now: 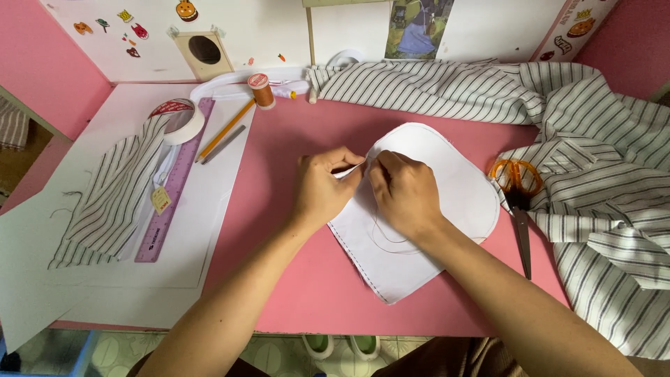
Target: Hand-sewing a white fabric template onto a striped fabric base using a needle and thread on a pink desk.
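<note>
A white fabric piece (pixel 447 202) is found lying flat on the pink table (pixel 293 279), near its middle, directly beneath and between both hands. Its left upper edge is pinched by the left hand (pixel 322 187), whose fingers are closed on the cloth. The right hand (pixel 405 192) is rested on top of the piece, fingers curled tight together at the same edge; a thin brown thread (pixel 391 241) is seen looping out from under it across the cloth. Whether a needle is held cannot be told.

The piece is noted as rounded at its upper right end and squared at its lower left end, with a line of dark stitches or markings running along its border. The surface is plain and slightly creased near the hands.

Orange-handled scissors (pixel 518 202) are recorded just beside the piece's right edge, partly on striped fabric (pixel 600 209). A spool of orange thread (pixel 262 91), a pencil (pixel 225 131), a roll of tape (pixel 180 120) and a purple ruler (pixel 174 185) are set well apart to the left.
</note>
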